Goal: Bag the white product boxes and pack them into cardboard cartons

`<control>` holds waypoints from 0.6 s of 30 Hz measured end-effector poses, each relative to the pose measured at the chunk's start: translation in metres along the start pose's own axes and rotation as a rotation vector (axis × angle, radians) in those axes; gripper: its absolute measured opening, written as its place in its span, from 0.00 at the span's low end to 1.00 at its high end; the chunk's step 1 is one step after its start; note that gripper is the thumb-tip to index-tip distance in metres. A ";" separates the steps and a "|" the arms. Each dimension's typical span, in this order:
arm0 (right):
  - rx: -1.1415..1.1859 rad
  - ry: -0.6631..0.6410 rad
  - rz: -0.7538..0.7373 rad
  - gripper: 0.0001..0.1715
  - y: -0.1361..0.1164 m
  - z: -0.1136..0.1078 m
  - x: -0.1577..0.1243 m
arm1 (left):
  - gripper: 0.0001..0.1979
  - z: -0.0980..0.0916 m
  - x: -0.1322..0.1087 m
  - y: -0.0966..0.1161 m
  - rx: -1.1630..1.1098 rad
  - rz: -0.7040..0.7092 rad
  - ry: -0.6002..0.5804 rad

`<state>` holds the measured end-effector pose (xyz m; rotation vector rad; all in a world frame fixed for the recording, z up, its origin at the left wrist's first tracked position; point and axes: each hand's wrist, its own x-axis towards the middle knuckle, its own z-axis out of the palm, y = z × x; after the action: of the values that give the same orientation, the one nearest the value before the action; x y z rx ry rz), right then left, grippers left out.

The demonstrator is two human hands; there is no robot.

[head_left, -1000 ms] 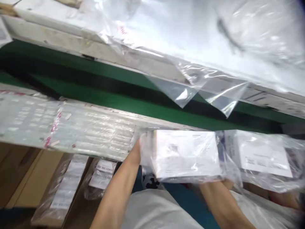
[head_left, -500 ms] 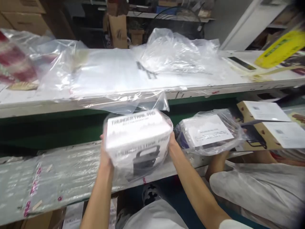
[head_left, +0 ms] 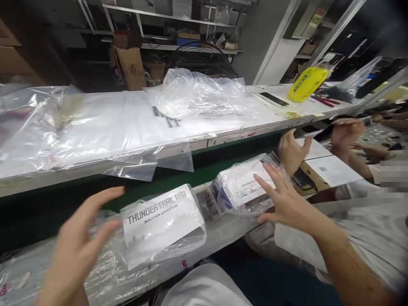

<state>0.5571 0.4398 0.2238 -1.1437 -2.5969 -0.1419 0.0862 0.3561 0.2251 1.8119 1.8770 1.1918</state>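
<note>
Left hand [head_left: 75,246], right hand [head_left: 287,202] now open, off bagged box [head_left: 162,225].

Upper white bench [head_left: 255,114] carries a yellow packet [head_left: 307,84], red-handled pliers [head_left: 323,102] and a smartphone [head_left: 273,99]; rear metal shelving [head_left: 168,16] holds cardboard cartons [head_left: 129,68].

A white lower counter [head_left: 229,231] carries two bagged white boxes between the hands: one printed "Thunder Trail Pro" [head_left: 162,225] just beside the left hand [head_left: 75,250], the other [head_left: 242,189] just beside the right hand [head_left: 287,204]. Plastic-wrapped sheets [head_left: 35,272] lie beneath the left hand. Beyond the hands, an upper counter [head_left: 204,142] bears clear plastic bags [head_left: 197,95]; farther right lie a yellow packet [head_left: 307,84], a flat black device [head_left: 274,99] and red-handled pliers [head_left: 325,102].
</note>
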 end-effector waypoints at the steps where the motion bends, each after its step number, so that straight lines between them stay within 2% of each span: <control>1: -0.024 -0.028 -0.017 0.60 0.020 0.011 0.010 | 0.32 0.004 0.007 0.006 0.091 0.013 -0.127; 2: -0.029 -0.048 -0.048 0.59 0.036 0.024 0.024 | 0.37 0.011 0.013 0.012 0.201 0.028 -0.250; 3: -0.017 -0.073 -0.085 0.55 0.047 0.036 0.040 | 0.37 0.019 0.019 0.015 0.322 0.051 -0.365; 5: 0.034 -0.120 -0.177 0.42 0.056 0.056 0.071 | 0.24 0.036 0.023 0.020 0.560 0.126 -0.548; 6: 0.052 -0.127 -0.221 0.35 0.055 0.062 0.083 | 0.19 0.042 0.021 0.020 0.646 0.175 -0.568; 7: 0.058 -0.112 -0.266 0.31 0.051 0.067 0.092 | 0.21 0.046 0.016 0.021 0.707 0.237 -0.534; 9: 0.034 -0.028 -0.339 0.30 0.041 0.071 0.103 | 0.24 0.049 -0.005 0.023 0.757 0.362 -0.375; 11: 0.000 0.081 -0.382 0.30 0.029 0.070 0.109 | 0.20 0.050 -0.033 0.029 0.716 0.421 -0.227; 12: -0.004 0.122 -0.387 0.30 0.024 0.069 0.113 | 0.20 0.052 -0.048 0.033 0.670 0.427 -0.211; 13: 0.000 0.152 -0.376 0.29 0.017 0.068 0.119 | 0.27 0.056 -0.061 0.038 0.617 0.427 -0.224; 15: 0.030 0.211 -0.335 0.29 0.002 0.066 0.134 | 0.49 0.068 -0.080 0.045 0.532 0.419 -0.308; 16: 0.053 0.238 -0.322 0.30 -0.008 0.066 0.143 | 0.53 0.075 -0.086 0.046 0.518 0.416 -0.358; 17: 0.075 0.252 -0.320 0.30 -0.020 0.066 0.153 | 0.51 0.082 -0.089 0.046 0.524 0.415 -0.390; 18: 0.089 0.256 -0.325 0.31 -0.032 0.066 0.163 | 0.44 0.087 -0.090 0.044 0.543 0.404 -0.411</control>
<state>0.4141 0.5467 0.2127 -0.6211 -2.5081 -0.2230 0.1934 0.2996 0.1710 2.5722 1.7392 0.3430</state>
